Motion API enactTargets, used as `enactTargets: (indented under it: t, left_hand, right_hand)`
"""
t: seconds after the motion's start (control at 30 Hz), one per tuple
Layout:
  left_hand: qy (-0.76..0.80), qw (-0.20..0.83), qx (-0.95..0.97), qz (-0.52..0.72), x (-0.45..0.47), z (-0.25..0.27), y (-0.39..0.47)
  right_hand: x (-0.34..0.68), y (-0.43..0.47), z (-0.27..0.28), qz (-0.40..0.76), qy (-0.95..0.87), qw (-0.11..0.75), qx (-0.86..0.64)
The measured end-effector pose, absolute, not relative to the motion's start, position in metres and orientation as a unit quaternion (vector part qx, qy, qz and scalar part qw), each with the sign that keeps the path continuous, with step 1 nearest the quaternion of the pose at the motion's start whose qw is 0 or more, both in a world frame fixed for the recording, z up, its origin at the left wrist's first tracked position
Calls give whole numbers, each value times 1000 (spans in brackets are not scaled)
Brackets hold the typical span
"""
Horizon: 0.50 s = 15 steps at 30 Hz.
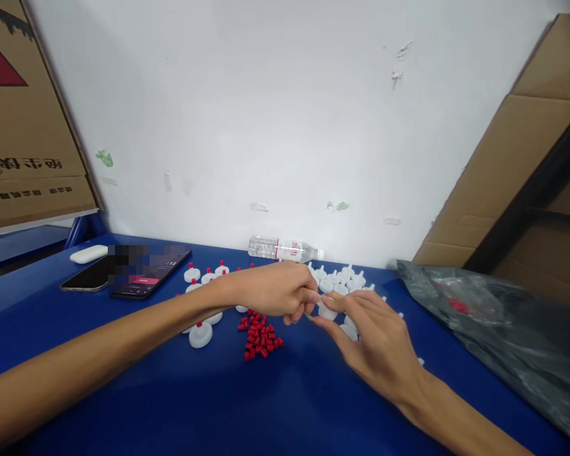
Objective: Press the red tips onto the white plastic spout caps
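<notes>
My left hand reaches across to the middle with its fingers curled in a pinch. Whatever they hold is hidden. My right hand meets it from the right, thumb and forefinger brought close to the left fingertips. A white nozzle cap shows between the right thumb and forefinger; I cannot tell whether it is gripped or lies behind them. Below the left hand is a pile of small red caps. More white nozzle caps lie behind the right hand, partly covered by it. White caps with red tips stand left of the pile.
A clear plastic bottle lies along the white wall. Two phones and a white oval case sit at left on the blue table. A dark plastic bag covers the right side. Cardboard boxes flank the wall.
</notes>
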<state>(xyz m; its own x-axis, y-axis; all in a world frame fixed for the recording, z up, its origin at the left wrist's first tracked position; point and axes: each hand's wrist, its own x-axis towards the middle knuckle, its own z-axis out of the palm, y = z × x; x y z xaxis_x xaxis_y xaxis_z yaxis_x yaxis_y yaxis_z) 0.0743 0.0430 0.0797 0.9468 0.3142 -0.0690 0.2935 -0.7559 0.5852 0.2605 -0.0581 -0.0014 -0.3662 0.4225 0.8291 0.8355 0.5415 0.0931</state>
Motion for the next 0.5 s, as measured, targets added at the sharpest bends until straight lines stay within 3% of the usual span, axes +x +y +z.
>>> enactTargets:
  t: [0.17, 0.27, 0.33, 0.5]
  left_hand:
    - [189, 251, 949, 39, 73, 83, 45]
    - [218, 154, 963, 37, 67, 87, 53]
    - [251, 64, 965, 36, 61, 89, 63]
    - [286, 6, 958, 2, 50, 88, 82]
  right_hand:
    - [260, -55, 1, -245, -777, 354, -459]
    - [257, -56, 3, -223, -772, 322, -500]
    - [255, -55, 2, -197, -777, 290, -522]
    - [259, -52, -5, -167, -815, 181, -525]
